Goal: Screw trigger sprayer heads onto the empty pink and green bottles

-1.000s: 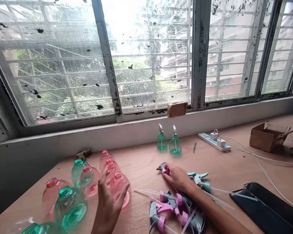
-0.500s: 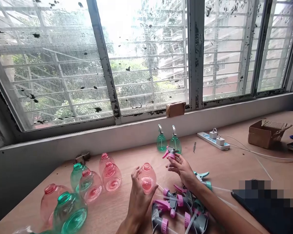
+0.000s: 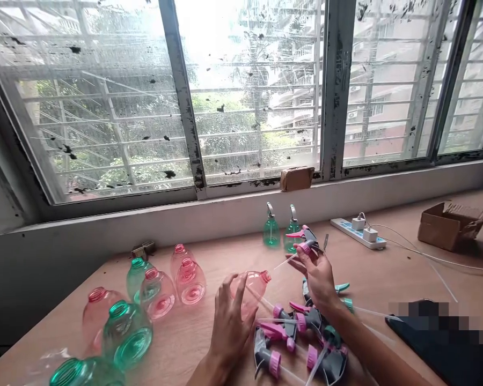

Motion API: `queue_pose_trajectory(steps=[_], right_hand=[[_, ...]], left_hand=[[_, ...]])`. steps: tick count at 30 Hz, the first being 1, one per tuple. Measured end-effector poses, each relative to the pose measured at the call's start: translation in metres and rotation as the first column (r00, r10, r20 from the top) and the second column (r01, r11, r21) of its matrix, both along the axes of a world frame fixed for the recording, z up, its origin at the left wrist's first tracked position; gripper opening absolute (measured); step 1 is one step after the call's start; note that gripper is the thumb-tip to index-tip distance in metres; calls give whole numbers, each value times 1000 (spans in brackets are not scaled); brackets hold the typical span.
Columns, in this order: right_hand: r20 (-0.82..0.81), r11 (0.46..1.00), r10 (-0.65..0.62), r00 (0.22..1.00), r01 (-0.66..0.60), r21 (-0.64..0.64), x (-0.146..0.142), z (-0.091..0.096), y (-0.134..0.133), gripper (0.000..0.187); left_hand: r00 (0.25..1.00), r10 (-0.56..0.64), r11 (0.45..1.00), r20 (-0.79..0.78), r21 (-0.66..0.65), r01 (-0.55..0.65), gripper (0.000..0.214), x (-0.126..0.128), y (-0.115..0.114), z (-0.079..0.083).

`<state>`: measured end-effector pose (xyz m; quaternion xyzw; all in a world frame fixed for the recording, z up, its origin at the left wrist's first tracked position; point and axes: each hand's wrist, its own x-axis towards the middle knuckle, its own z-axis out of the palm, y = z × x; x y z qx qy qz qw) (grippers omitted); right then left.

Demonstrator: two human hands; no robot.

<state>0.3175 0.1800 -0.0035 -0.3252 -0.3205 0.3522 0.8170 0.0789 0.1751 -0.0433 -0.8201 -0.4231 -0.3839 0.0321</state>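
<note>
My left hand (image 3: 233, 316) is wrapped round a clear pink bottle (image 3: 253, 285), tilted so that its open threaded neck points right. Between the fingers of my right hand (image 3: 317, 276) is a grey and pink spray head (image 3: 306, 242), held by its pink collar. Its thin clear dip tube slants down left, the tip just short of the bottle's mouth. Below my hands lies a pile of loose spray heads (image 3: 290, 327), most with pink collars and some with teal ones.
Several open pink and green bottles (image 3: 133, 335) stand at the left. Two green bottles with spray tops (image 3: 271, 231) are near the wall. Farther right are a power strip (image 3: 358, 234) with plugged-in chargers, a cardboard box (image 3: 446, 228) and a dark object (image 3: 434, 338).
My left hand has tipped the pink bottle from upright so its neck leans right. My right hand has moved right and turned the spray head, bringing its tube towards the neck.
</note>
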Motion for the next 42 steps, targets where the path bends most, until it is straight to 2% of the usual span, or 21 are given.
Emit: queue_pose_trajectory(steps=[6,13,15,21,27,32,39,42], right_hand=[[64,1000,12,998,-13,9,-19,2,-10,43],[33,983,-176,984,174,58,-6,8,-12,40],[54,979,-196,979,191,75,-7,8,-12,40],[216,1000,-15,976,10,26,-31,1,-21,38],[440,977,206,874,-207,-46,-51,-13,-26,38],[510,971,238,827,-217,-101,-49,-24,-18,40],[460,967,255,850,-238,-96,-47,-27,-12,33],[415,961,273,868,-262,-84,-47,-26,-12,34]], left_hand=[[999,-47,999,-4,-10,47,85,1,-2,2],[998,-56,998,38,-39,57,84,-1,0,1],[997,-55,998,49,-38,57,84,-1,0,0],[994,-75,995,82,-59,80,86,0,0,-1],[990,-96,991,107,-80,105,84,0,0,-2],[988,-108,989,109,-85,118,83,-1,1,-3],[982,-133,982,136,-118,150,83,-1,1,-3],[965,-166,964,206,-172,202,86,-1,2,-2]])
